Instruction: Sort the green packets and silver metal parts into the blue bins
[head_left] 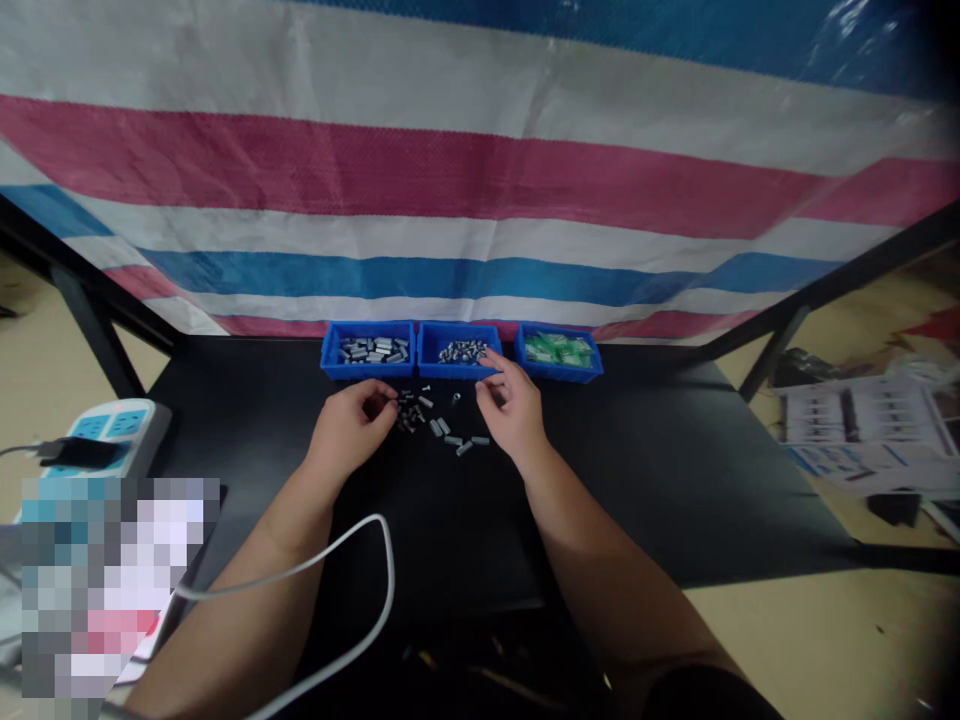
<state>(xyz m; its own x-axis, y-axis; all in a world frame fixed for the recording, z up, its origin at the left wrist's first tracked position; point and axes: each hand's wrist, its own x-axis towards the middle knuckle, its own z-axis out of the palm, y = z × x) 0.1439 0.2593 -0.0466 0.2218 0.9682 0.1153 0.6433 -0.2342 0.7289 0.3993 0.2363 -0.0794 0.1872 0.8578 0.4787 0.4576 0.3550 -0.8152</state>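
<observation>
My left hand (351,425) is at the left edge of a small pile of dark screws (409,418) on the black table. Its thumb and forefinger are brought together, and whatever may be between them is too small to make out. My right hand (514,405) is open, its forefinger stretched to the front edge of the middle blue bin (457,371), thumb held apart. Small shiny metal parts (463,351) lie in that bin. Between my hands are several loose grey metal spacers (454,440), a small screw (426,388) and a tiny metal piece (456,398).
A left blue bin (367,373) holds metal spacers; a right one (559,374) holds green-and-clear packets. Striped sheeting (480,180) hangs behind the table (645,480). A white cable (386,560) loops over my left forearm. A power strip (139,440) sits at the left.
</observation>
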